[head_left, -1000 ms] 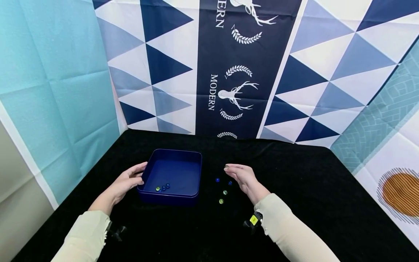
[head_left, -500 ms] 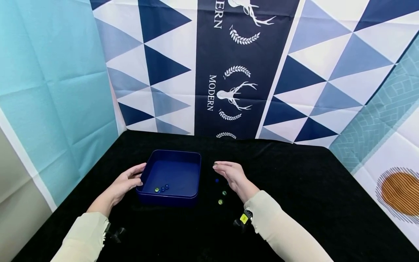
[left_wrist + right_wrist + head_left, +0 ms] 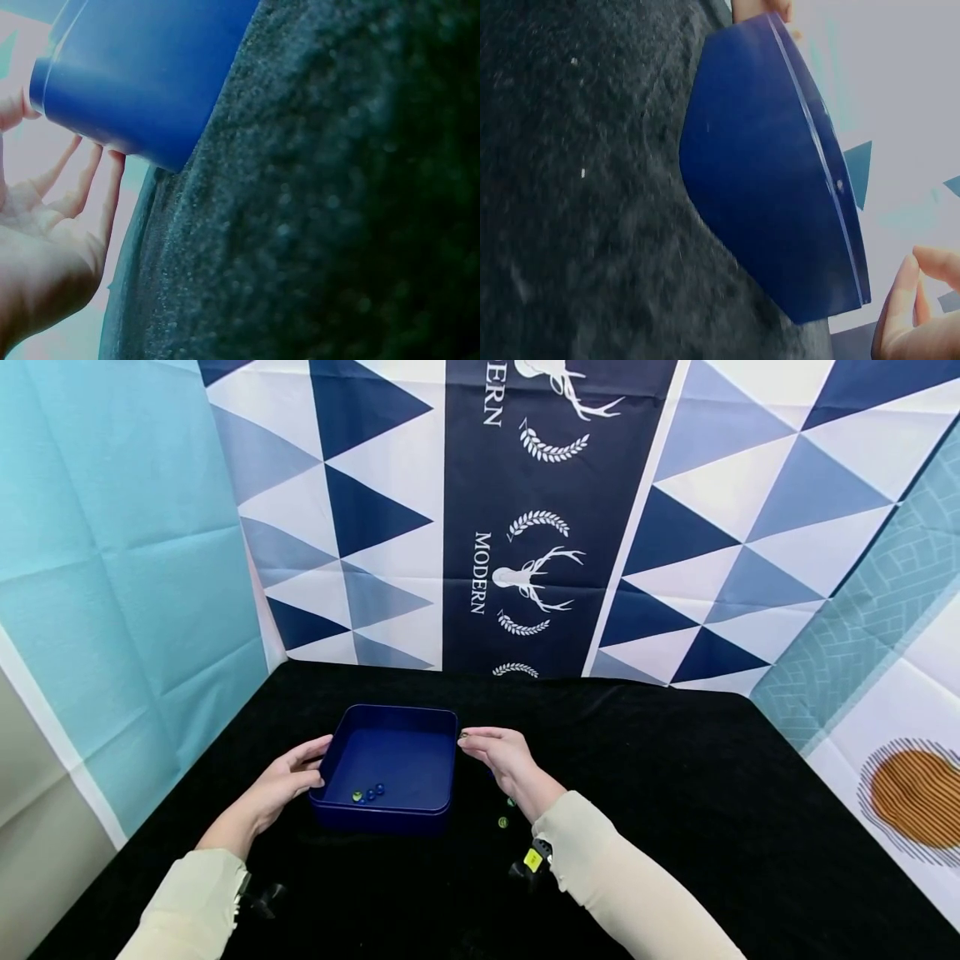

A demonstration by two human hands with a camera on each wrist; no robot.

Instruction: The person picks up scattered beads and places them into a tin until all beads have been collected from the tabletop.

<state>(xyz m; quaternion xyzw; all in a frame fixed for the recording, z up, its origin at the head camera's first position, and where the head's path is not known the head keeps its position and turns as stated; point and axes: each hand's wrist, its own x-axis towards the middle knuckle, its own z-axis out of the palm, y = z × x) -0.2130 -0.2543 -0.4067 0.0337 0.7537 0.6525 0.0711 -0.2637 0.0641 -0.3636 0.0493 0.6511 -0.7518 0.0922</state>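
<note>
A dark blue square box (image 3: 390, 820), open at the top, stands on the black cloth. My left hand (image 3: 279, 787) rests on its left side, fingers nearly straight against the wall; in the left wrist view the fingertips (image 3: 114, 154) touch the blue side. My right hand (image 3: 510, 763) pinches a small glass marble (image 3: 464, 735) between thumb and fingers, just right of the box's right rim. Inside the box lie a yellow-green marble (image 3: 357, 796) and several blue marbles (image 3: 380, 789). The right wrist view shows my right thumb and finger tips together; the marble is hardly visible there.
A green marble (image 3: 502, 822) lies on the black cloth (image 3: 420, 893) right of the box. Another green marble (image 3: 512, 802) sits partly behind my right wrist, and a blue one is mostly hidden there. A patterned curtain (image 3: 517, 527) hangs behind the table.
My right hand has moved left with the marble, from above the loose marbles to the box's right rim. My left hand has stayed at the box.
</note>
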